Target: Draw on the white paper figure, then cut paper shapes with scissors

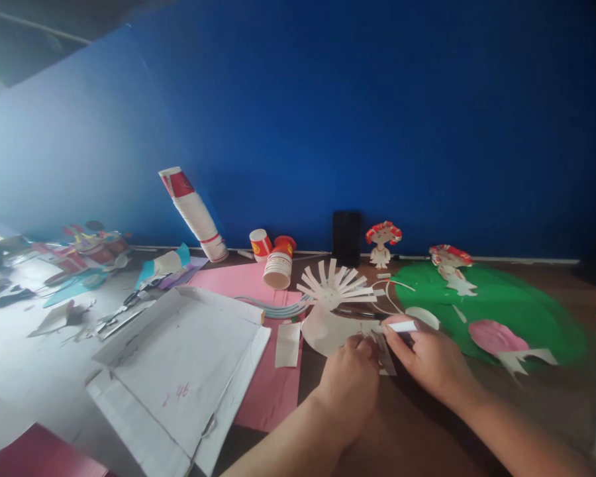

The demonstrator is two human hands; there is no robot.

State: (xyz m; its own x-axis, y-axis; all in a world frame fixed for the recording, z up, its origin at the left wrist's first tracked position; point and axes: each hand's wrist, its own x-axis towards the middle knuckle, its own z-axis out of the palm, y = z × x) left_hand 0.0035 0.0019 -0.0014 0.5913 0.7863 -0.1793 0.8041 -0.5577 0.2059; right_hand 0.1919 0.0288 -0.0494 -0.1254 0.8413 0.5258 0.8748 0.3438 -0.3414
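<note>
Near the table's front, my left hand [350, 374] has its fingers curled down onto a small white paper piece [386, 354], which it mostly covers. My right hand [430, 354] is closed around a white marker-like stick [404, 326], just right of my left hand. Beyond both hands lies a rounded white paper shape [322, 331]. Behind that is a cut paper cup [330, 295] with its sides fanned out in strips. A dark pen [355, 314] rests between them. A small white paper rectangle [288, 344] lies to the left.
A white box lid [179, 371] lies at left over pink paper [273, 397]. A leaning stack of paper cups [196, 215] stands behind. A black phone [346, 238] and a paper figure [381, 245] lean against the blue wall. Green paper [526, 311] lies right; scissors [134, 295] left.
</note>
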